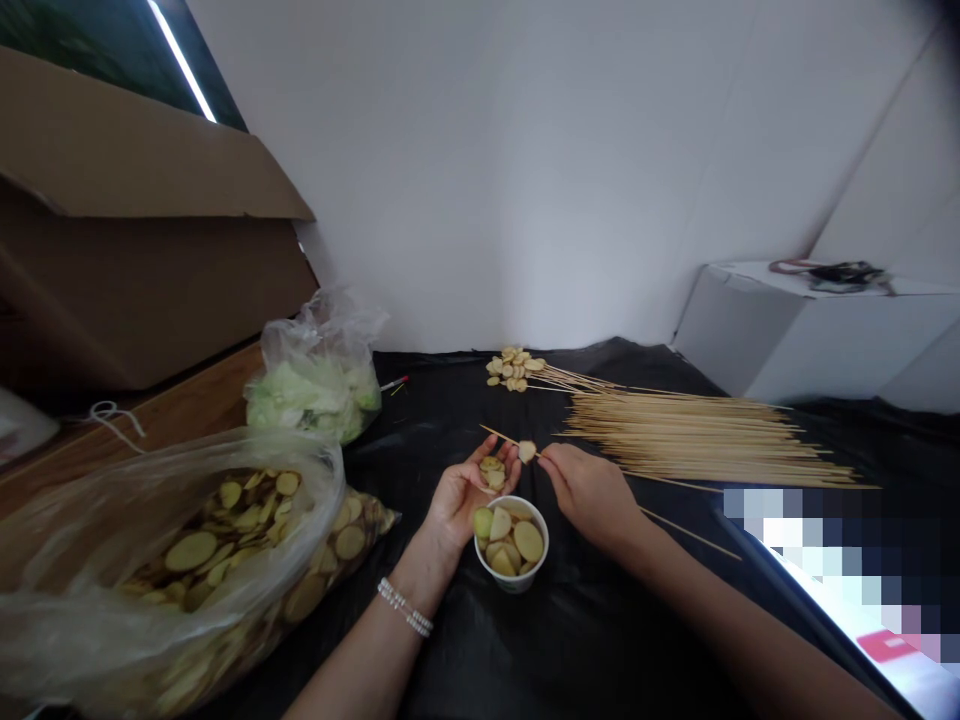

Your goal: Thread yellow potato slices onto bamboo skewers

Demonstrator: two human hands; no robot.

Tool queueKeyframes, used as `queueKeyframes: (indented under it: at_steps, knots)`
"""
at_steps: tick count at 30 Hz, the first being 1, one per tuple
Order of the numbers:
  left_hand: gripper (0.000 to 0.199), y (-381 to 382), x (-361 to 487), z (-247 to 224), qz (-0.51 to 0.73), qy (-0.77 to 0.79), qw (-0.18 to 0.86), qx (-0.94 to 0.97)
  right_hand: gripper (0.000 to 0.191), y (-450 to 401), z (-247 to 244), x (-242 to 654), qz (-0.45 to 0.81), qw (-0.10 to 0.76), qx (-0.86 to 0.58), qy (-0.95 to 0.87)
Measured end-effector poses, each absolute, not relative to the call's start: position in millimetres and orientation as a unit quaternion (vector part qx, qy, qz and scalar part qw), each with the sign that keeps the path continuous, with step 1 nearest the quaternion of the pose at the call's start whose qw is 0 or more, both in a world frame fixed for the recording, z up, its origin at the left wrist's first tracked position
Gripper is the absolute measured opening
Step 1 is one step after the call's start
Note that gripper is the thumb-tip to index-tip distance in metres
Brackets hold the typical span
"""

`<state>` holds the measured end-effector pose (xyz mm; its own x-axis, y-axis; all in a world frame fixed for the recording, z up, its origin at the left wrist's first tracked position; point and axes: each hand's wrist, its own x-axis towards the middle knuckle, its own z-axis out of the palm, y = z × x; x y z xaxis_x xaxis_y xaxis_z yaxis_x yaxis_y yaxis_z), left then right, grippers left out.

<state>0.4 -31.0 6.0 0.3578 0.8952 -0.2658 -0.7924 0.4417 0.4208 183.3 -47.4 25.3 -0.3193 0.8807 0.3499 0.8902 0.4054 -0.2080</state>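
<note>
My left hand [448, 508], with a beaded bracelet [405, 607] at its wrist, cups a few potato slices [493, 474] in its curled fingers. Its fingertips are close to a bamboo skewer [498, 434] whose tip points up and left. My right hand [591, 493] grips that skewer, and the shaft runs out behind the hand to the lower right. One pale slice [527, 452] is threaded on the skewer between my hands. Just below them stands a white paper cup [513, 584] full of potato slices [528, 541].
A large open plastic bag [300, 455] of potato slices lies at left, with a bag of pale green vegetables [319, 400] behind. Threaded skewers [516, 368] and many bare skewers [705, 435] rest on black sheeting [442, 400]. A lit screen [847, 610] is at right.
</note>
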Motion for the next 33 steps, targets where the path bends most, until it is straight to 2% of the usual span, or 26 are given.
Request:
queueKeyframes:
  at_steps: [11, 16, 21, 25, 29, 33]
  knots:
    - [0.049, -30.6, 7.0, 7.4, 0.536, 0.312, 0.771, 0.146, 0.029, -47.4, 24.9, 183.0, 0.015, 0.228, -0.539, -0.811]
    - [0.031, -28.1, 5.2, 8.6, 0.515, 0.275, 0.801, 0.133, 0.023, -45.7, 25.7, 182.3, 0.088, 0.280, -0.524, -0.799]
    - [0.063, -27.4, 2.2, 5.5, 0.471, 0.218, 0.841, 0.152, 0.010, -46.6, 25.3, 178.7, 0.172, 0.314, -0.498, -0.790]
    - [0.078, -28.0, 4.5, 1.4, 0.445, 0.200, 0.857, 0.163, 0.008, -48.4, 22.9, 174.7, 0.211, 0.309, -0.482, -0.792]
    - [0.081, -27.9, 6.9, 0.3, 0.426, 0.197, 0.866, 0.173, 0.011, -47.0, 17.9, 172.0, 0.203, 0.315, -0.478, -0.794]
    - [0.074, -26.4, 8.2, -3.1, 0.417, 0.216, 0.865, 0.179, 0.017, -41.8, 14.9, 174.7, 0.189, 0.356, -0.482, -0.778]
